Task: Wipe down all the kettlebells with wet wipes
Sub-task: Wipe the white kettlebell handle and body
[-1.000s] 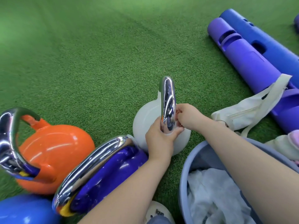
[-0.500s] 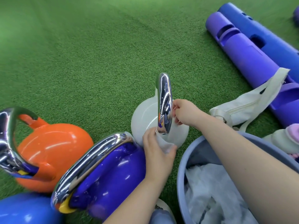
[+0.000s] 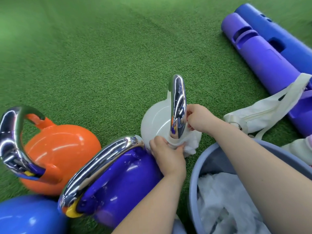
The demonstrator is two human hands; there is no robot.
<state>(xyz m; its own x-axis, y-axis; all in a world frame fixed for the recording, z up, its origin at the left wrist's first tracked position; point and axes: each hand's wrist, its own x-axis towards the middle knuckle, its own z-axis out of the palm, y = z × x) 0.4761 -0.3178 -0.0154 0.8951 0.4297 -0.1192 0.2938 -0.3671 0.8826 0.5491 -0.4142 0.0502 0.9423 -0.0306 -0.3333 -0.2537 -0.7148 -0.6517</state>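
Observation:
A white kettlebell (image 3: 157, 120) with a chrome handle (image 3: 178, 105) stands on the green turf. My left hand (image 3: 168, 154) grips a white wet wipe (image 3: 190, 144) wrapped round the foot of that handle. My right hand (image 3: 199, 118) pinches the wipe at the handle's right side, a little higher. Beside them lies a purple kettlebell (image 3: 121, 181), tipped, touching my left wrist. An orange kettlebell (image 3: 59, 154) stands to the left and a blue one (image 3: 28, 217) shows at the bottom left corner.
A grey-blue basin (image 3: 199, 168) with crumpled white wipes (image 3: 224, 205) sits under my right forearm. A cream cloth bag (image 3: 263, 112) lies to the right, on a purple training tube (image 3: 263, 61) next to a blue tube (image 3: 290, 39). Open turf stretches ahead.
My left hand has slid down the chrome handle to its foot with the wipe. My right hand stayed at the handle's right side, now holding the wipe there.

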